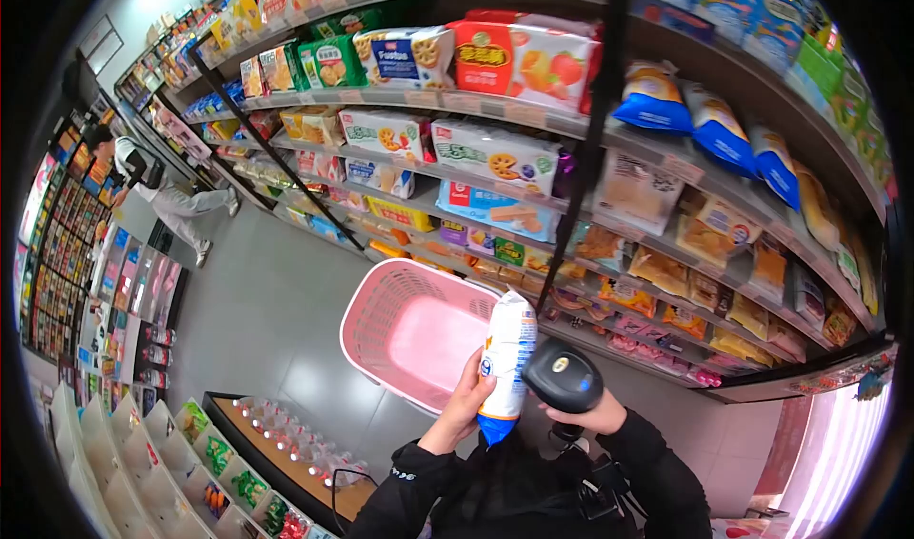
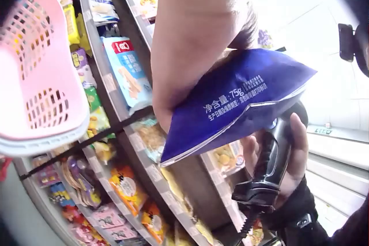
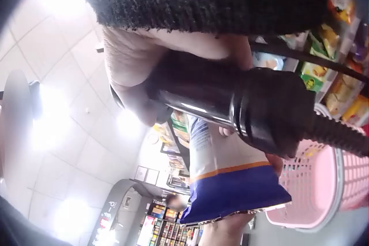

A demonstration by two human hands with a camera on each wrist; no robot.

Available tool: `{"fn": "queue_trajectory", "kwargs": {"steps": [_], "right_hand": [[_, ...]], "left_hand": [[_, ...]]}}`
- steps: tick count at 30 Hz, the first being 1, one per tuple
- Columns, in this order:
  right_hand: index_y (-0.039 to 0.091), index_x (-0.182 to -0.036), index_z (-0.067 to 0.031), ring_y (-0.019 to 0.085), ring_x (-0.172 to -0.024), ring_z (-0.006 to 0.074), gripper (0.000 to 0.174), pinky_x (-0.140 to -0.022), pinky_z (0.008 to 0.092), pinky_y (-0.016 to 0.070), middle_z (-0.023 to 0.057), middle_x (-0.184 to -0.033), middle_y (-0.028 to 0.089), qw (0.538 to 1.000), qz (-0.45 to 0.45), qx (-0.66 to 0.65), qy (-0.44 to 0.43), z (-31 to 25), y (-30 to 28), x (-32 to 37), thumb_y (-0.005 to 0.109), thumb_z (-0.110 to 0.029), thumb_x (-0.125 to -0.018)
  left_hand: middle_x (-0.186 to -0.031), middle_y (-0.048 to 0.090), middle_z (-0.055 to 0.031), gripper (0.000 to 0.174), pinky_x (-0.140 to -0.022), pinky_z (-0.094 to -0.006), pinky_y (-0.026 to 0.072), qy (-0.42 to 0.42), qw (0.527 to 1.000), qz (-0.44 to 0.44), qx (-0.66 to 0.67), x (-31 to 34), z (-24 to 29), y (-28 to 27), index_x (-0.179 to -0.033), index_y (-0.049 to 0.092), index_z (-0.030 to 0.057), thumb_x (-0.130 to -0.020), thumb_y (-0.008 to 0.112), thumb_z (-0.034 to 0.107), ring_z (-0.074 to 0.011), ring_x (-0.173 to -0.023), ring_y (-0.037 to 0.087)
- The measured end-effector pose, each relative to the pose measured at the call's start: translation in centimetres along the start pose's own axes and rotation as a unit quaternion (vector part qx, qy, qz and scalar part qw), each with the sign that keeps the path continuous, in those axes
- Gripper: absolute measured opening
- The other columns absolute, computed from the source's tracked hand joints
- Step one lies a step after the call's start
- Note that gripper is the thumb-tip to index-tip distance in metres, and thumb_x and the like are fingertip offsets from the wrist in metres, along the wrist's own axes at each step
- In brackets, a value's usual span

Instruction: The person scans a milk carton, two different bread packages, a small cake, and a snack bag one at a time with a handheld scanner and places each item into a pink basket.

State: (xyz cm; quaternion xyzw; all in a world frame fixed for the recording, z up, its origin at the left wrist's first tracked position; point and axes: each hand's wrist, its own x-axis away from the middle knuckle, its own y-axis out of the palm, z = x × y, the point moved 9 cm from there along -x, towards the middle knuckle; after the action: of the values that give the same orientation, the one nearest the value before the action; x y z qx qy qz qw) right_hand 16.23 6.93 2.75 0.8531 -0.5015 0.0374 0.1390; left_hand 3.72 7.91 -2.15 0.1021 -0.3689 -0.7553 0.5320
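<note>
My left hand (image 1: pixel 465 398) grips a white and blue snack bag (image 1: pixel 510 349) upright in front of my chest. In the left wrist view the blue bottom end of the bag (image 2: pixel 236 104) shows printed text with "75g". My right hand (image 1: pixel 600 413) holds a black handheld barcode scanner (image 1: pixel 562 377) by its handle, fingers wrapped round it. The scanner's head is right beside the bag's printed side. A coiled cable runs from the scanner handle (image 3: pixel 199 93) in the right wrist view. Just beyond the bag stands a pink shopping basket (image 1: pixel 367 301) with perforated walls.
Shelves (image 1: pixel 533 110) of packaged biscuits and breads curve along the front and right. At lower left are divided snack bins (image 1: pixel 143 453) and a low wooden ledge with bottles (image 1: pixel 295 434). Another person (image 1: pixel 157 187) is in the aisle at far left.
</note>
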Motion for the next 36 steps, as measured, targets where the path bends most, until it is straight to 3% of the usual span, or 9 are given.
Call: {"fn": "queue_trajectory", "kwargs": {"steps": [2,3,9,17,21,23,27,31,36], "right_hand": [[0.046,-0.108,-0.0028,0.048,-0.094,0.0119,0.047,-0.085,0.0282,0.0366,0.0053,-0.102,0.053,0.999,0.015,0.024,0.029,1.1,-0.6,0.4,0.067,-0.007,-0.066],[0.047,-0.106,-0.0024,0.048,-0.092,0.0112,0.044,-0.083,0.0273,0.0377,0.0037,-0.101,0.053,0.994,-0.011,-0.086,0.061,3.8,4.0,-9.1,0.066,-0.007,-0.068],[0.05,-0.105,-0.0028,0.051,-0.087,0.0115,0.038,-0.076,0.0252,0.0411,0.0043,-0.097,0.054,0.982,0.066,-0.137,0.113,11.7,4.4,-15.2,0.063,-0.006,-0.07],[0.052,-0.101,-0.0022,0.05,-0.083,0.0101,0.033,-0.074,0.025,0.0403,0.0016,-0.09,0.054,0.97,0.099,-0.133,0.179,18.3,4.9,-19.2,0.06,-0.008,-0.07],[0.052,-0.101,-0.0032,0.051,-0.086,0.0113,0.034,-0.076,0.0264,0.0409,0.0038,-0.092,0.056,0.982,0.122,-0.103,0.098,15.1,4.0,-18.6,0.061,-0.009,-0.069],[0.052,-0.102,-0.0041,0.049,-0.09,0.01,0.035,-0.08,0.0265,0.0391,0.0036,-0.096,0.056,0.981,0.091,-0.108,0.134,15.1,3.5,-17.3,0.062,-0.009,-0.069],[0.052,-0.101,-0.0035,0.049,-0.089,0.0103,0.036,-0.08,0.027,0.0389,0.0039,-0.097,0.056,0.993,0.104,-0.024,0.058,12.2,1.2,-14.9,0.063,-0.011,-0.068],[0.051,-0.102,-0.0035,0.05,-0.09,0.0123,0.039,-0.081,0.0279,0.039,0.0064,-0.096,0.056,0.992,0.11,0.051,0.046,9.0,-0.9,-13.0,0.065,-0.014,-0.068],[0.05,-0.102,-0.0026,0.05,-0.091,0.0135,0.042,-0.082,0.0281,0.0386,0.0076,-0.097,0.056,0.985,0.145,0.087,0.023,2.4,-2.6,-10.5,0.068,-0.014,-0.066]], "left_hand": [[-0.119,0.037,-0.0148,0.071,-0.089,-0.032,0.033,-0.003,0.994,0.098,-0.037,0.8,-1.7,-1.1,-0.129,0.013,0.0103,-0.077,0.058,0.024,-0.0221,-0.108,0.038],[-0.119,0.037,-0.0148,0.071,-0.089,-0.032,0.033,0.001,0.989,0.118,-0.091,-0.6,5.0,-9.0,-0.129,0.013,0.0103,-0.077,0.058,0.024,-0.0221,-0.108,0.038],[-0.106,0.046,-0.017,0.067,-0.075,-0.0293,0.0432,-0.044,0.956,0.226,-0.181,-2.3,2.3,-17.7,-0.126,0.022,0.0057,-0.074,0.061,0.019,-0.0191,-0.093,0.05],[-0.1,0.051,-0.019,0.066,-0.069,-0.0272,0.0458,-0.07,0.917,0.242,-0.309,-6.8,-1.0,-26.6,-0.122,0.025,0.0002,-0.071,0.064,0.018,-0.0211,-0.085,0.055],[-0.099,0.051,-0.0216,0.07,-0.072,-0.0318,0.0452,-0.063,0.857,0.236,-0.453,-9.3,-3.6,-30.7,-0.122,0.027,0.0038,-0.066,0.065,0.024,-0.0276,-0.086,0.055],[-0.097,0.05,-0.0233,0.075,-0.074,-0.038,0.044,-0.137,0.762,0.24,-0.585,-10.3,-4.7,-31.4,-0.122,0.028,0.0087,-0.06,0.065,0.028,-0.0347,-0.086,0.053],[-0.1,0.046,-0.0227,0.076,-0.074,-0.0409,0.0435,-0.16,0.726,0.231,-0.628,-12.2,-6.1,-30.2,-0.121,0.028,0.0118,-0.057,0.066,0.028,-0.0382,-0.086,0.051],[-0.101,0.046,-0.0219,0.078,-0.078,-0.0403,0.0428,-0.18,0.718,0.212,-0.638,-12.3,-10.4,-33.1,-0.118,0.028,0.004,-0.054,0.069,0.022,-0.0379,-0.091,0.05],[-0.095,0.054,-0.0223,0.067,-0.074,-0.0372,0.0454,-0.165,0.809,0.089,-0.557,-12.6,-11.4,-31.7,-0.108,0.038,-0.0016,-0.052,0.069,0.018,-0.0327,-0.091,0.053]]}}
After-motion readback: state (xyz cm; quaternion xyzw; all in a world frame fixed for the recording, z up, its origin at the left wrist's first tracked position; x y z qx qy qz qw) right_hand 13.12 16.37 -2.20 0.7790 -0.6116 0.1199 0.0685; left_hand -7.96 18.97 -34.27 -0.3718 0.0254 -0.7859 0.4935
